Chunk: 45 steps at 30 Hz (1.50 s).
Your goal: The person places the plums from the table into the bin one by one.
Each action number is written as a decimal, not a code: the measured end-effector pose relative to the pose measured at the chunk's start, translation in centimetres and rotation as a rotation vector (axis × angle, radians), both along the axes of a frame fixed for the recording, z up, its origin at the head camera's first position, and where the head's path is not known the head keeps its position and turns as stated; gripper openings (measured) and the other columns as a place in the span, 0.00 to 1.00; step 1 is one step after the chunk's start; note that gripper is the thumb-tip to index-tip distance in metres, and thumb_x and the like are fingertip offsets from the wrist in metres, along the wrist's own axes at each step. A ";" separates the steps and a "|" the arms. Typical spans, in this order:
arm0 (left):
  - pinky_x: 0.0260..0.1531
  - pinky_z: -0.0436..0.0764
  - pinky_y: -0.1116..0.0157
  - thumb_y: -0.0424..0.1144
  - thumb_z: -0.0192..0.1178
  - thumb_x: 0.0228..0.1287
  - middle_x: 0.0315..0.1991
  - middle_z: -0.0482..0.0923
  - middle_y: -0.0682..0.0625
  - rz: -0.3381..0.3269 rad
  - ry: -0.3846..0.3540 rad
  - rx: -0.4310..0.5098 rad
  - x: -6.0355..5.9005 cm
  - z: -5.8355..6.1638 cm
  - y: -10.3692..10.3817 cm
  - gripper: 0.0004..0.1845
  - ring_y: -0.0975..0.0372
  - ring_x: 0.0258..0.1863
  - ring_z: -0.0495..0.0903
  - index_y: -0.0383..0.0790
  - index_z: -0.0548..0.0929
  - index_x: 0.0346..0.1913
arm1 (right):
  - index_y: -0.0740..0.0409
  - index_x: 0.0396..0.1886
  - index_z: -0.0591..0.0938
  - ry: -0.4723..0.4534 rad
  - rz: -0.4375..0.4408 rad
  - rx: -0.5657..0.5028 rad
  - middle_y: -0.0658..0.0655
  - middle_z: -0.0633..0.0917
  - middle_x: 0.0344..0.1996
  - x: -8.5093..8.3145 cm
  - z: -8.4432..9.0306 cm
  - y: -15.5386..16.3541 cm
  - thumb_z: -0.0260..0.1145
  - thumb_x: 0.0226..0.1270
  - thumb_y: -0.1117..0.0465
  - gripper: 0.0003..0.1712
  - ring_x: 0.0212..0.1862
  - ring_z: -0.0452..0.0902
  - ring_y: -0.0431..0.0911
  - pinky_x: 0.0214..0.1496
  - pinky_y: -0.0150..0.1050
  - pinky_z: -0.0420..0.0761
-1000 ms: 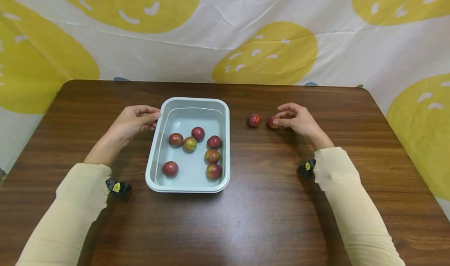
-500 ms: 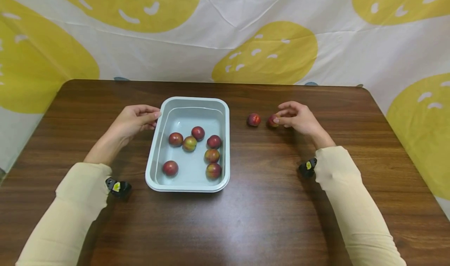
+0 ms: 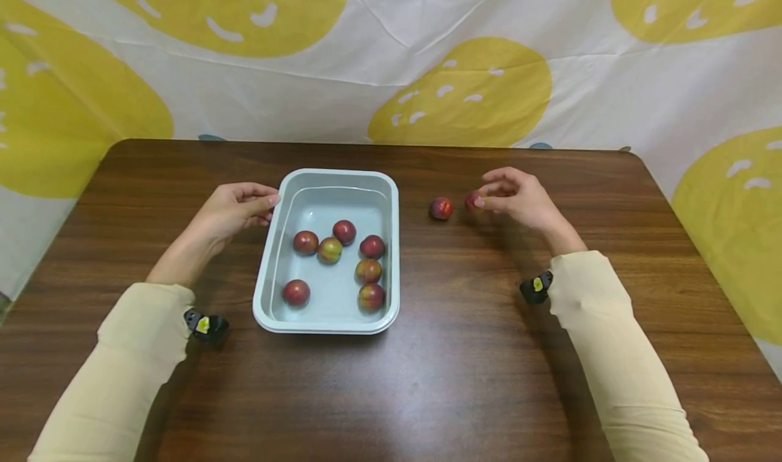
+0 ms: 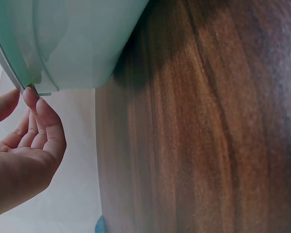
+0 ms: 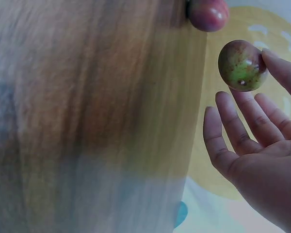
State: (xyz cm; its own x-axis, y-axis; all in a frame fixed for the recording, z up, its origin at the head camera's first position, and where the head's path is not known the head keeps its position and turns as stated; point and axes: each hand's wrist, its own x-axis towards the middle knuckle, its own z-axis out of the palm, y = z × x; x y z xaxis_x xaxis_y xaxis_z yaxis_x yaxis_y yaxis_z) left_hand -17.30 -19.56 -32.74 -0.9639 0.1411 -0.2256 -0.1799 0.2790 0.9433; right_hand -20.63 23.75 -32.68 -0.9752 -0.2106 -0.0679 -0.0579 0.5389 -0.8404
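My left hand (image 3: 238, 207) pinches the left rim of a pale blue-grey plastic tub (image 3: 261, 299); in the left wrist view, thumb and fingertips meet at the lip of the tub (image 4: 82, 43). Between the thumb and fingers of my right hand (image 3: 516, 197) is a plum (image 3: 473, 199), red from above. From the right wrist view this plum (image 5: 242, 65) shows green, speckled skin with its stem end. A second red plum (image 3: 441, 208) lies on the table just left of the held one. Inside the tub rest several red and yellow-green plums (image 3: 330, 250).
The brown wood-grain table (image 3: 427, 380) ends at a far edge against a white cloth (image 3: 305, 95) with big yellow fruit prints. Black wrist cameras (image 3: 206, 326) sit below both cuffs.
My right hand has raised the plum slightly and moved it a little away from me. The left hand, the tub and the other plums stay where they were.
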 end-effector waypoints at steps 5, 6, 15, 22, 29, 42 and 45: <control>0.34 0.80 0.70 0.38 0.55 0.65 0.31 0.77 0.53 -0.001 0.000 -0.007 0.1 0.0 0.0 0.22 0.67 0.28 0.76 0.22 0.70 0.54 | 0.66 0.54 0.71 0.012 0.005 -0.012 0.61 0.82 0.42 0.1 0.5 -0.3 0.67 0.58 0.64 0.26 0.33 0.79 0.36 0.37 0.37 0.80; 0.34 0.80 0.70 0.38 0.56 0.64 0.32 0.77 0.53 0.000 -0.001 -0.007 0.0 0.0 0.0 0.23 0.66 0.28 0.76 0.22 0.70 0.54 | 0.66 0.54 0.71 0.014 0.007 -0.015 0.61 0.82 0.42 0.1 0.6 -0.3 0.67 0.58 0.64 0.25 0.33 0.79 0.36 0.38 0.37 0.80; 0.34 0.80 0.69 0.38 0.56 0.64 0.32 0.77 0.52 0.018 -0.004 -0.004 0.0 -0.2 0.0 0.22 0.66 0.28 0.77 0.22 0.71 0.53 | 0.62 0.54 0.72 0.052 0.026 0.025 0.59 0.82 0.42 0.2 1.5 -0.7 0.68 0.57 0.60 0.26 0.39 0.77 0.39 0.39 0.32 0.76; 0.35 0.80 0.70 0.38 0.56 0.64 0.32 0.77 0.52 0.007 0.003 -0.007 0.0 -0.1 0.1 0.22 0.67 0.28 0.76 0.22 0.70 0.54 | 0.61 0.55 0.72 0.074 0.040 0.052 0.56 0.83 0.42 0.3 2.5 -1.3 0.68 0.57 0.57 0.27 0.42 0.76 0.40 0.41 0.35 0.73; 0.35 0.80 0.69 0.40 0.57 0.64 0.34 0.78 0.50 0.017 0.007 -0.007 -0.1 -0.4 0.0 0.21 0.66 0.29 0.77 0.25 0.72 0.52 | 0.59 0.55 0.72 0.086 0.062 0.042 0.55 0.83 0.41 0.5 3.6 -2.1 0.69 0.57 0.57 0.27 0.41 0.76 0.40 0.42 0.36 0.73; 0.32 0.81 0.69 0.40 0.60 0.61 0.34 0.78 0.47 0.025 0.018 0.056 -0.4 -1.2 -0.4 0.21 0.63 0.29 0.78 0.25 0.75 0.50 | 0.61 0.54 0.73 0.138 0.110 0.028 0.57 0.83 0.40 0.9 4.9 -3.6 0.68 0.56 0.61 0.25 0.39 0.77 0.39 0.38 0.32 0.74; 0.33 0.81 0.69 0.41 0.61 0.60 0.35 0.79 0.47 0.020 0.020 0.057 -0.9 -1.8 -0.6 0.22 0.62 0.30 0.78 0.26 0.75 0.49 | 0.61 0.53 0.73 0.153 0.123 0.026 0.57 0.83 0.40 1.0 5.1 -3.9 0.69 0.56 0.61 0.25 0.39 0.77 0.39 0.38 0.32 0.74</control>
State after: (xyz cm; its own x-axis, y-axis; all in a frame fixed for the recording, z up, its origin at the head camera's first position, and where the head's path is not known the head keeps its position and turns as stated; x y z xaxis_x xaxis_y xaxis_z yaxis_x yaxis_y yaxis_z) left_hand -18.16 -20.21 -34.56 -0.9711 0.1335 -0.1979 -0.1656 0.2209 0.9612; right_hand -19.64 19.82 -27.61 -0.9417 -0.3286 0.0726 -0.2508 0.5414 -0.8025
